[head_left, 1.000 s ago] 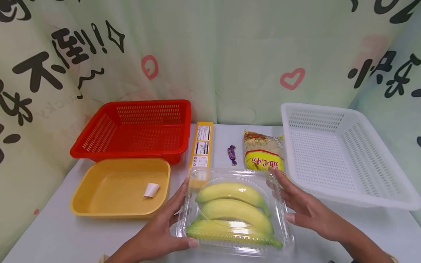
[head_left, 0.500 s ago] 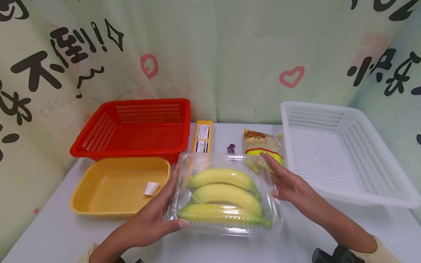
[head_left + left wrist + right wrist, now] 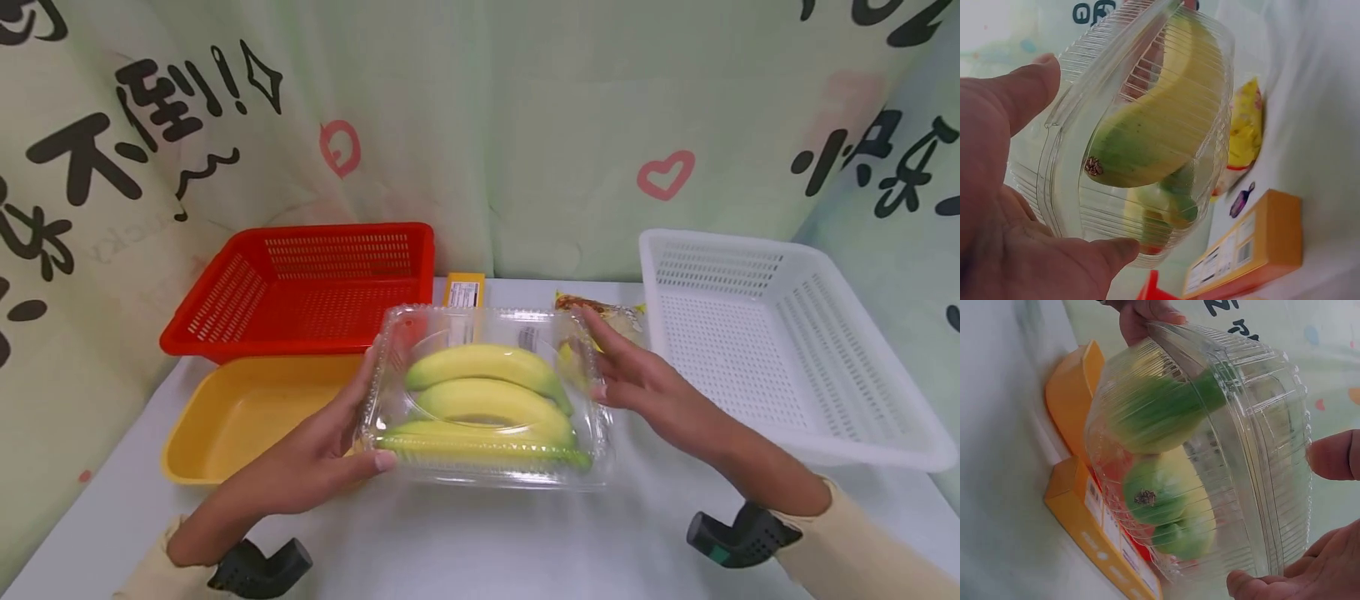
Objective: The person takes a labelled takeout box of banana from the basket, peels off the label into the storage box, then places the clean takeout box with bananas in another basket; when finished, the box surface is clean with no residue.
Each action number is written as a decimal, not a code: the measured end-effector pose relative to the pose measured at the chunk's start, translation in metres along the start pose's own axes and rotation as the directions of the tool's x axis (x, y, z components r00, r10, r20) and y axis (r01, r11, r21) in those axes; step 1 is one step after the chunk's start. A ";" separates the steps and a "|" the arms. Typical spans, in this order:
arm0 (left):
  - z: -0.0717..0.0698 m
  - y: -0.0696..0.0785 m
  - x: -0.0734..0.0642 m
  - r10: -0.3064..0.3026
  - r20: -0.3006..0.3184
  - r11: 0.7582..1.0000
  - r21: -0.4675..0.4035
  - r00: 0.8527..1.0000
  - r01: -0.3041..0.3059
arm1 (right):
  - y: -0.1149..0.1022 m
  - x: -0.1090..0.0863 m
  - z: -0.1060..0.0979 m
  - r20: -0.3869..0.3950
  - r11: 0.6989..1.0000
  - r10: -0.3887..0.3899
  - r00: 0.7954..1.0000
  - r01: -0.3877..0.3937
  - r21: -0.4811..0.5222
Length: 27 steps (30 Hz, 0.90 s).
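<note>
A clear plastic clamshell box (image 3: 517,477) with yellow-green bananas (image 3: 487,400) inside is held between both hands, above the white table, its lid on. On its left side, my left hand (image 3: 300,467) grips it with the thumb over the near lid edge. My right hand (image 3: 645,387) holds the right side, index finger at the far corner and thumb at the side wall. In the left wrist view, one banana's dark tip (image 3: 1093,166) faces the wall by the thumb. In the right wrist view, several greenish banana ends (image 3: 1154,487) show through the ribbed side.
A red basket (image 3: 330,321) stands at the back left, a yellow tray (image 3: 247,408) before it, a white basket (image 3: 735,358) at right. Behind the clamshell are an orange-yellow carton (image 3: 464,292), a food bag (image 3: 626,323) and a small purple-wrapped piece (image 3: 1242,200). A printed curtain (image 3: 495,142) hangs behind.
Both hands have raised the clamshell box off toward the back and slightly left. It now covers more of the carton and bag, and the left hand hides the white roll in the tray.
</note>
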State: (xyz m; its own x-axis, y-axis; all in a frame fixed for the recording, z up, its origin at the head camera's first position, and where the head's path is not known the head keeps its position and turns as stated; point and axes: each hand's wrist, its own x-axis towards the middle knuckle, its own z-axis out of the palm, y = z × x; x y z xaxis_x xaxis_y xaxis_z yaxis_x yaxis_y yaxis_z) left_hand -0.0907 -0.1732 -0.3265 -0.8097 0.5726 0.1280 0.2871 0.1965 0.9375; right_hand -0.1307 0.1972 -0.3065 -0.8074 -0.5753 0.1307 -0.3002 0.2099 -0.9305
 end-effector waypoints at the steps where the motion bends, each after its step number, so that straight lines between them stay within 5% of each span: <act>1: -0.003 0.001 0.000 -0.016 -0.009 1.000 -0.008 1.000 0.016 | -0.003 0.004 -0.001 0.009 1.000 0.000 1.000 0.000 0.002; 5: -0.012 0.007 0.001 -0.065 -0.069 0.998 -0.001 0.995 0.066 | -0.011 0.019 -0.005 0.027 0.999 -0.007 1.000 0.006 0.034; 18: -0.030 0.012 0.013 -0.073 -0.261 0.990 0.099 0.963 0.102 | -0.027 0.056 -0.006 0.052 0.999 0.037 0.998 -0.037 0.001; 27: -0.054 0.014 0.017 -0.077 -0.328 0.973 0.183 0.941 0.144 | -0.033 0.086 -0.006 0.022 0.999 0.049 0.999 -0.050 0.019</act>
State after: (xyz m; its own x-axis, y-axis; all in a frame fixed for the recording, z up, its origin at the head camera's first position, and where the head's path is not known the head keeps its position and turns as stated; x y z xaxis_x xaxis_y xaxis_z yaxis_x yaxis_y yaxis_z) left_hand -0.1283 -0.2038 -0.2938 -0.9524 0.2628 0.1543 0.2567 0.4190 0.8709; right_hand -0.1935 0.1457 -0.2625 -0.8096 -0.5819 0.0772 -0.2503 0.2233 -0.9421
